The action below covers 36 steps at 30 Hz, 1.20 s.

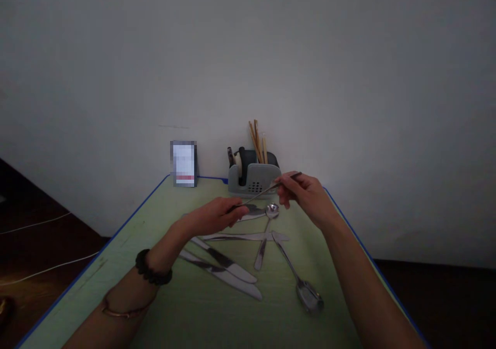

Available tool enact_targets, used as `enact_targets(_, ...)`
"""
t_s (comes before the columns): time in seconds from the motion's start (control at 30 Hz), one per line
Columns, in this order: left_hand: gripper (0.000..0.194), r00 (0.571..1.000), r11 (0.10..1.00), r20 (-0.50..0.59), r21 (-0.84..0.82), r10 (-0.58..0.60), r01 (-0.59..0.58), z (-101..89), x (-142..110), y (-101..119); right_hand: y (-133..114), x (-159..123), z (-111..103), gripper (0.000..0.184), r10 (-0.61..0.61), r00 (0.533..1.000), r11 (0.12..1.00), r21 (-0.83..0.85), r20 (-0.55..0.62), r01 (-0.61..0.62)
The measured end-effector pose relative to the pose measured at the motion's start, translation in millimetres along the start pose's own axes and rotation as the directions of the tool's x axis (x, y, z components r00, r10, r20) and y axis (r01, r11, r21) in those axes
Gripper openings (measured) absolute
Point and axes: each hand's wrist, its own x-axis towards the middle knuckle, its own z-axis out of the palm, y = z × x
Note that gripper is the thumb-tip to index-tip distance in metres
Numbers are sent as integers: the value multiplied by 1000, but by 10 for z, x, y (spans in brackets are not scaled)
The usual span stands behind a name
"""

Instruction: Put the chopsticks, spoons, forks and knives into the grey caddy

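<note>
A thin metal piece of cutlery (258, 196) slants up to the right between my hands, seen nearly edge-on, so its kind is unclear. My left hand (219, 216) pinches its lower end, and my right hand (304, 191) closes round its upper part. Below them on the table lies a small round-bowled spoon (272, 211) across a table knife (240, 237). Another knife (256, 213) is partly hidden behind my left hand. Two knives (240, 284) lie side by side nearer to me. A square-ended spoon (309, 295) rests at the right, its bowl towards me.
The green table (186, 318) has a blue edge and meets a white wall (248, 54). At the back stands a grey holder (256, 176) with a black tape dispenser and several chopsticks (256, 140). A lit phone (184, 164) leans upright at the back left.
</note>
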Motion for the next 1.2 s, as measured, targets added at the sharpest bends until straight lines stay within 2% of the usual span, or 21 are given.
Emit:
enact_targets(0.1,42,1000,999,-16,35,6,-5,-4,2,-14,-43,-2,-23,31,-25,998,999,-37,-55,23)
enact_targets(0.2,41,999,998,-39,66,3,0,-2,14,-51,-68,-13,-8,31,-53,997,991,-123,-47,47)
enact_targets(0.33,36,995,992,-102,124,4,9,0,41,-172,-164,-85,47,26,-180,983,944,-285,-27,165)
enact_targets(0.43,32,986,986,-169,161,-13,40,-1,55,-301,-328,-183,71,21,-341,934,851,-455,-102,261)
enact_targets(0.53,30,963,983,-269,163,-33,79,3,67,-410,-523,-229,77,20,-514,837,738,-594,-189,320)
enact_targets(0.6,30,930,983,-367,170,-8,76,17,84,-458,-639,-185,91,20,-580,797,664,-665,-169,342)
enact_targets(0.67,34,891,982,-453,174,17,69,42,108,-486,-732,-74,128,21,-598,797,583,-729,-86,358)
enact_targets(0.73,39,859,981,-511,177,28,73,75,134,-504,-800,84,188,22,-584,812,500,-778,23,381)
enact_targets(0.8,47,844,979,-535,188,38,75,112,157,-518,-842,262,264,24,-541,830,423,-809,135,407)
enact_targets(0.93,65,864,976,-502,209,52,63,171,185,-548,-861,609,401,22,-378,877,247,-880,298,406)
enact_targets(1.07,67,894,973,-447,219,32,75,193,194,-571,-774,926,449,22,-192,924,74,-934,332,351)
enact_targets(1.2,65,910,970,-413,214,-16,114,186,189,-574,-609,1180,464,20,0,941,8,-941,337,337)
